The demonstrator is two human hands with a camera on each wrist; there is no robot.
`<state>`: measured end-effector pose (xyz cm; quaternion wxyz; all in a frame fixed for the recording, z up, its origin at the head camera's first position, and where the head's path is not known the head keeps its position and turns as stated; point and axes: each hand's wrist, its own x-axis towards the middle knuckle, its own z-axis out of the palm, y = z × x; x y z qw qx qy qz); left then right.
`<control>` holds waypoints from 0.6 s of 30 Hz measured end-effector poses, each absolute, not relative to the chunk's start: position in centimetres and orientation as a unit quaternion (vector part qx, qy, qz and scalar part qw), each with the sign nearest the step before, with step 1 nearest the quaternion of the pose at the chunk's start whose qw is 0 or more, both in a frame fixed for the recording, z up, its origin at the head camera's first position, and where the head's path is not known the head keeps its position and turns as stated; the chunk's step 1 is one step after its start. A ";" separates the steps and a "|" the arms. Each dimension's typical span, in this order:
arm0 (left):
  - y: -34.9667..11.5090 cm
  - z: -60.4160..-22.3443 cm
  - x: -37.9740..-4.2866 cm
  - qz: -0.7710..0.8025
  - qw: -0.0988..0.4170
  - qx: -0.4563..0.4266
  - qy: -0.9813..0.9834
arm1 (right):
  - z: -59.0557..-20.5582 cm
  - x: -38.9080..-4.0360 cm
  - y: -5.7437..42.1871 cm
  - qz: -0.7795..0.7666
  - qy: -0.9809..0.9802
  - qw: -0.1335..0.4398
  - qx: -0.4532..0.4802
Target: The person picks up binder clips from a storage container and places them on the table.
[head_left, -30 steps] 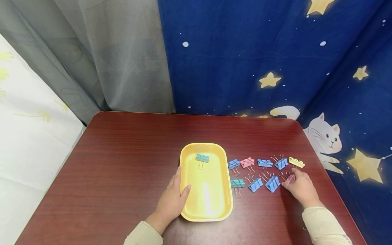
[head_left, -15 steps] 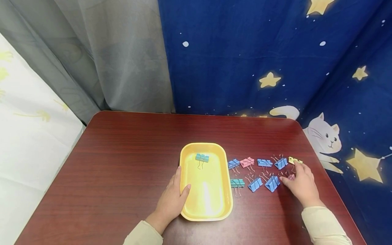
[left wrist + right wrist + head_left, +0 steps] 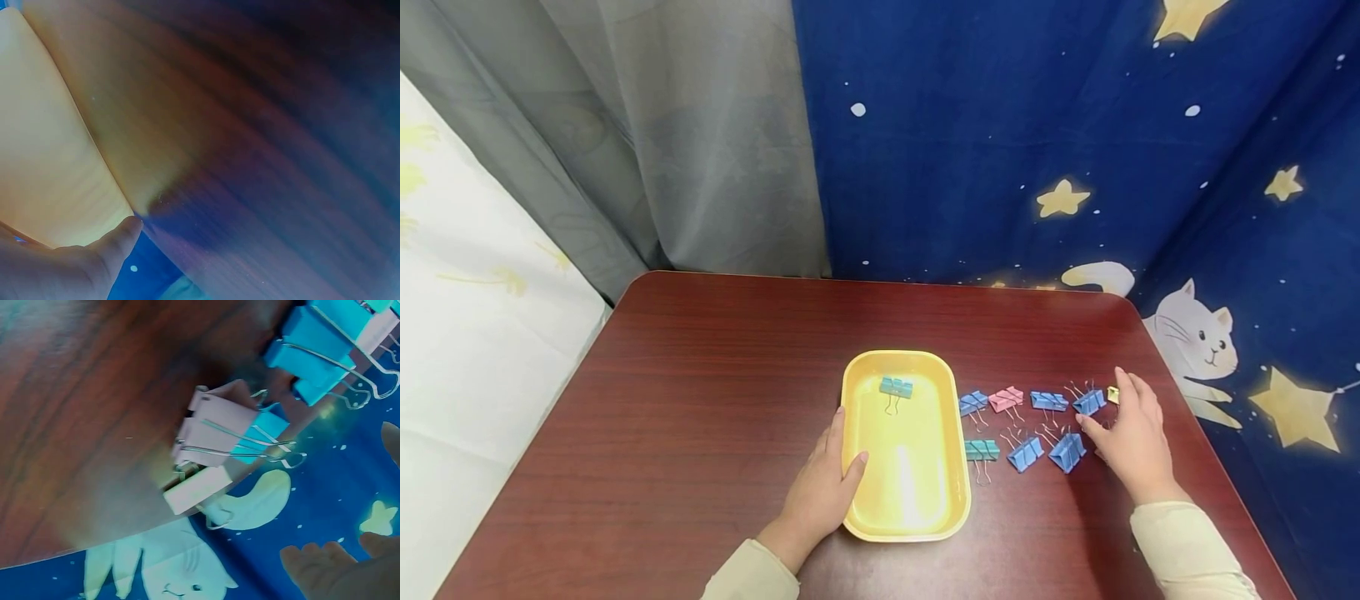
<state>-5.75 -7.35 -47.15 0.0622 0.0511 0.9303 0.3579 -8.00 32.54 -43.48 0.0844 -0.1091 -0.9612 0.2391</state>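
My left hand (image 3: 820, 475) holds the left side of the yellow tray (image 3: 906, 534), its thumb over the rim and its fingers along the outer wall. A teal binder clip (image 3: 896, 387) lies inside the tray, near its far end. On the right, my right hand (image 3: 1135, 437) is raised over the table, thumb and fingers spread apart with nothing between them. It mostly hides a pink binder clip (image 3: 219, 431) below it. A yellow binder clip (image 3: 1112, 394) shows partly behind its fingers. Left of this hand lie blue binder clips, one nearer (image 3: 1067, 452) and one farther (image 3: 1089, 401).
More binder clips lie in two rough rows right of the tray: a pink clip (image 3: 1006, 398), a green clip (image 3: 981, 450) close to the tray wall, and several blue ones. Curtains hang behind the table's (image 3: 737, 375) far edge.
My right hand has lifted off the near pink clip, its thumb and fingers opening wider, and now covers more of the yellow clip. My left hand and the tray stay put.
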 end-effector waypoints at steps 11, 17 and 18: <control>-7.3 -47.3 -5.8 0.358 0.067 0.048 0.930 | -43.1 -9.7 30.2 0.236 -0.964 0.123 -0.026; -7.3 -47.4 -5.8 0.357 0.067 0.046 0.931 | -42.9 -11.1 28.2 0.243 -0.961 0.135 0.004; -7.3 -47.4 -5.8 0.356 0.067 0.046 0.931 | -42.8 -11.4 27.9 0.245 -0.960 0.137 0.011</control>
